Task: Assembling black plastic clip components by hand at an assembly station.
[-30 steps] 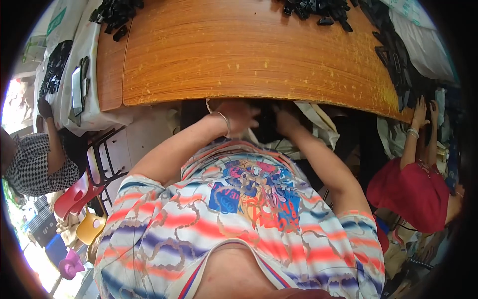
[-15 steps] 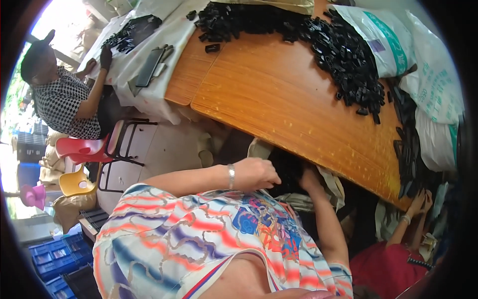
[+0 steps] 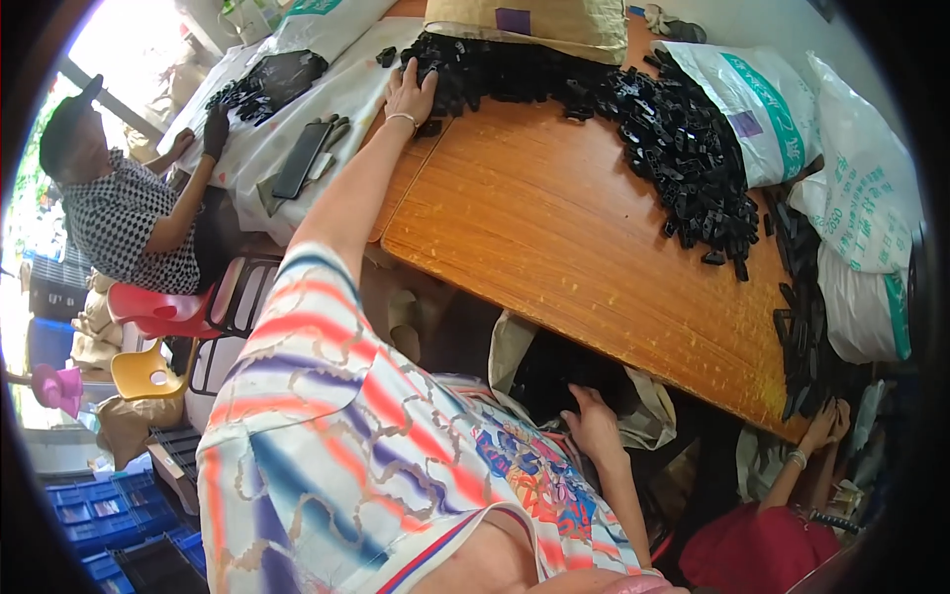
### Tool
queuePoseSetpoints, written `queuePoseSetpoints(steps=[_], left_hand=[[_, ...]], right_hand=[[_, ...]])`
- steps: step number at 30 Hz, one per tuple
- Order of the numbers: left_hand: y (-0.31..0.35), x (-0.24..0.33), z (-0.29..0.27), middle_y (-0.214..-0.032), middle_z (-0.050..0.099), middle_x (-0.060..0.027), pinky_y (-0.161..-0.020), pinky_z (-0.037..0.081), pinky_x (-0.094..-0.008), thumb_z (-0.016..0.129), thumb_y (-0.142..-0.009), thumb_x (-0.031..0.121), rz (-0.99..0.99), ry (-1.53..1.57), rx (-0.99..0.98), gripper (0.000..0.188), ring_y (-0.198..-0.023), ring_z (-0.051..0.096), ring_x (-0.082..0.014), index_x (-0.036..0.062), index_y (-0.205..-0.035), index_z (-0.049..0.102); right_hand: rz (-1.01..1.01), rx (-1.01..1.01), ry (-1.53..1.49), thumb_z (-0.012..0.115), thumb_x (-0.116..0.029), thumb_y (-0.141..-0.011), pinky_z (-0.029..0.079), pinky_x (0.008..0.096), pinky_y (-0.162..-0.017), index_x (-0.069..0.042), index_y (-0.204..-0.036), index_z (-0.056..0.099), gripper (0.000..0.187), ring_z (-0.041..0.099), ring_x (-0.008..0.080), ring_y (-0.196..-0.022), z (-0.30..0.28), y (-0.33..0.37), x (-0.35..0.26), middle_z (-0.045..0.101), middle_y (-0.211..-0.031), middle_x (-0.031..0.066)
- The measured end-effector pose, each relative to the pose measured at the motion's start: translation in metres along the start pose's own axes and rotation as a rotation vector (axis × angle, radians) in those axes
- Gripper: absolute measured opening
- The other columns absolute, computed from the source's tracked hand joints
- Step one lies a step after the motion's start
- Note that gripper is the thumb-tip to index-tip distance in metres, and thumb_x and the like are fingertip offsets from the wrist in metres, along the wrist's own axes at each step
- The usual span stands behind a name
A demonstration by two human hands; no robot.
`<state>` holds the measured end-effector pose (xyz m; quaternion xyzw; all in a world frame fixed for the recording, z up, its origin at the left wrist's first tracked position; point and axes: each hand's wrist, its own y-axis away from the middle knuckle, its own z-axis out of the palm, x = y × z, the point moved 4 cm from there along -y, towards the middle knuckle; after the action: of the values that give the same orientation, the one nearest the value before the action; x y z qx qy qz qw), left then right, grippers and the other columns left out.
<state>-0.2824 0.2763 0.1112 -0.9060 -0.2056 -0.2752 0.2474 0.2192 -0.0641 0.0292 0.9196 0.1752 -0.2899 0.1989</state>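
Note:
My left hand (image 3: 409, 96) reaches across to the far left part of the brown wooden table (image 3: 554, 228). Its fingers are spread, touching the edge of a long pile of small black plastic pieces (image 3: 683, 148). Close to my body, my right hand (image 3: 594, 421) rests at the mouth of a pale sack (image 3: 653, 411) below the table's near edge. Thumb and fingers stand apart there, with nothing visible between them. Inside the sack lies a dark mass (image 3: 554, 371), too dark to make out.
A cardboard box (image 3: 534, 30) stands behind the pile. White sacks (image 3: 851, 213) lie along the right side. One co-worker (image 3: 129, 208) sits at a cloth-covered table on the left, near a phone (image 3: 302, 160); another in red (image 3: 762, 549) works at the lower right.
My left hand has left the sack and stretched far forward to the black pile. The right hand has drawn back from inside the sack to its near rim.

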Motion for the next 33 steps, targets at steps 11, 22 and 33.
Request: queuePoseSetpoints(steps=[11, 22, 33], left_hand=[[0.071, 0.098, 0.057, -0.146, 0.044, -0.0254, -0.113, 0.034, -0.0491, 0.052, -0.091, 0.057, 0.201, 0.066, -0.057, 0.065, -0.136, 0.039, -0.0425, 0.0197, -0.143, 0.050], [-0.052, -0.008, -0.017, -0.127, 0.060, -0.0177, -0.106, 0.040, -0.0455, 0.060, -0.089, 0.042, 0.298, -0.170, 0.323, 0.048, -0.123, 0.052, -0.0372, 0.0182, -0.130, 0.059], [-0.193, -0.110, 0.045, -0.152, 0.045, -0.0119, -0.115, 0.029, -0.0471, 0.034, -0.095, 0.064, 0.114, -0.206, -0.153, 0.068, -0.139, 0.039, -0.0396, 0.0256, -0.151, 0.039]], right_hand=[[-0.096, -0.038, 0.017, 0.072, -0.010, -0.081, 0.055, 0.0423, -0.080, -0.003, -0.125, 0.061, 0.046, 0.067, 0.0360, -0.092, -0.020, -0.012, -0.040, 0.065, -0.109, 0.0188], [-0.231, 0.763, -0.008, 0.061, 0.007, -0.089, 0.045, 0.0319, -0.056, 0.001, -0.106, 0.067, 0.018, 0.057, 0.0222, -0.062, -0.124, -0.046, -0.044, 0.060, -0.077, 0.0129], [-0.111, 0.741, 0.082, 0.059, 0.006, -0.090, 0.048, 0.0324, -0.062, 0.001, -0.104, 0.067, 0.017, 0.060, 0.0282, -0.070, -0.128, -0.071, -0.034, 0.060, -0.082, 0.0150]])
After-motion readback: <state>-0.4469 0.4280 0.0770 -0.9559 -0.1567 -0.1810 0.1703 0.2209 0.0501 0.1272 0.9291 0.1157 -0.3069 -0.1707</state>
